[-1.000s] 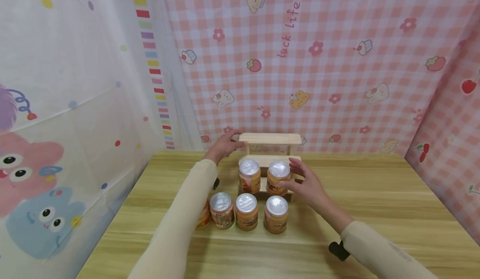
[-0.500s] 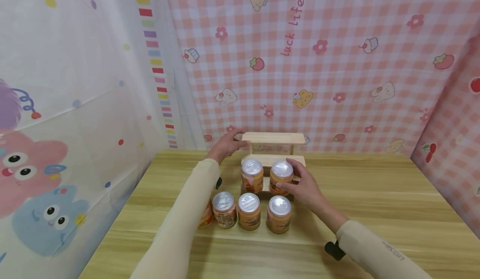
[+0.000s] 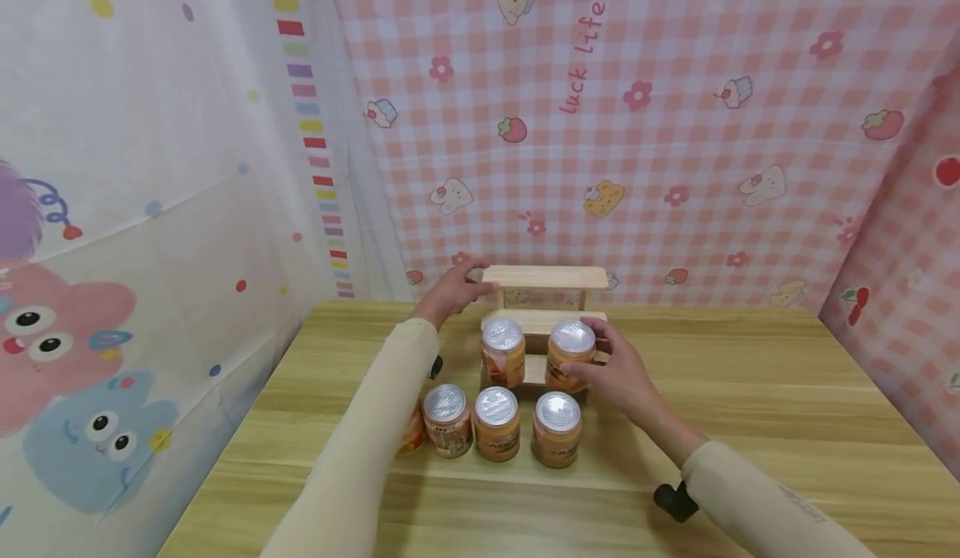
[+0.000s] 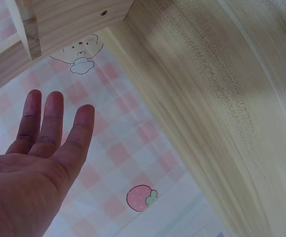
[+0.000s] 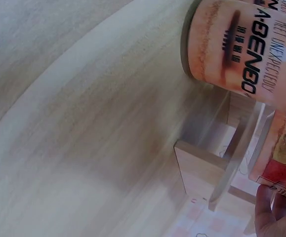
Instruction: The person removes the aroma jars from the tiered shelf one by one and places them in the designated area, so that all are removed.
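Note:
A small tiered wooden rack stands at the back of the table. My left hand pinches the left end of its top shelf between thumb and forefinger. In the left wrist view the other fingers stretch out straight beside the rack. On the lowest tier are two orange canned jars with silver lids, one on the left and one on the right. Thumb in front and fingers at its far side, my right hand grips the right jar. Fingertips touch this jar's base edge in the right wrist view.
In front of the rack stands a row of similar jars: one at the right, one in the middle, one further left. Another is partly hidden by my left sleeve. A pink checked cloth hangs behind the table.
The right jar on the rack has shifted slightly to the right with my right hand, widening the gap between it and the left jar. My left hand stays on the top shelf.

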`<state>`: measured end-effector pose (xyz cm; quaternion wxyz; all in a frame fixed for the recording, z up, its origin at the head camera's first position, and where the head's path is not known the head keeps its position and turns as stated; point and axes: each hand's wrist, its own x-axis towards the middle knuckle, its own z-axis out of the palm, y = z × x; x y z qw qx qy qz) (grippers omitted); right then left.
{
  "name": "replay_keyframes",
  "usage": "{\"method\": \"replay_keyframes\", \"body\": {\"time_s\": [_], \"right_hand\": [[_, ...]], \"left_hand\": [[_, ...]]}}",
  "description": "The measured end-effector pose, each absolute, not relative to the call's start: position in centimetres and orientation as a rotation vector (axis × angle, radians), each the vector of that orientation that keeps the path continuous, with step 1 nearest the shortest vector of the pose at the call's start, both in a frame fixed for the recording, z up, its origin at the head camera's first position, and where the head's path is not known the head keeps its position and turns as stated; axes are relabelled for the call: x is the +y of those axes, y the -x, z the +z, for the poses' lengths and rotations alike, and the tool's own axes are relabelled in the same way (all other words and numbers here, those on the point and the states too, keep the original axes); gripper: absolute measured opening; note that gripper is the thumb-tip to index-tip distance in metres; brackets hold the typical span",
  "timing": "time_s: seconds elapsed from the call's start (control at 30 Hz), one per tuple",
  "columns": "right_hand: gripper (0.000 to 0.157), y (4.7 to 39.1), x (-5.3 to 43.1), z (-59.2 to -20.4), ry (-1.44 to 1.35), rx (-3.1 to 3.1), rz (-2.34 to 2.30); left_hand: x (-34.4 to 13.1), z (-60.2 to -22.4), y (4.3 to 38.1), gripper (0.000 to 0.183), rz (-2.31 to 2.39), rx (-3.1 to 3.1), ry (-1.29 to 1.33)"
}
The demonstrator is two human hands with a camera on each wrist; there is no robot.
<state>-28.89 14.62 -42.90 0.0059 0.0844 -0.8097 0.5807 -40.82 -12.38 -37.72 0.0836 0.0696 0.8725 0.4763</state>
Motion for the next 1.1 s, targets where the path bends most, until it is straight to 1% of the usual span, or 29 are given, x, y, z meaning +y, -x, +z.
{"method": "replay_keyframes", "body": {"time_s": [0.4,0.73,0.9,1.1], "right_hand": [[0.083,27.0,16.9,-41.9,-0.255,-2.509,1.823],[0.074,25.2,18.9,-42.5,-0.252,-2.488,1.838],[0.075,24.7,19.5,-43.1,-0.250,-2.500,1.840],[0.077,24.2,20.0,-43.7,-0.261,-2.525,1.812]], "left_hand": [[-12.3,-37.6,40.6,0.057,1.427,2.598,-0.206],[-12.3,-37.8,40.9,0.055,1.410,2.602,-0.179],[-12.3,-37.8,40.9,0.057,1.427,2.586,-0.172],[-12.3,-37.7,40.9,0.056,1.421,2.596,-0.181]]}}
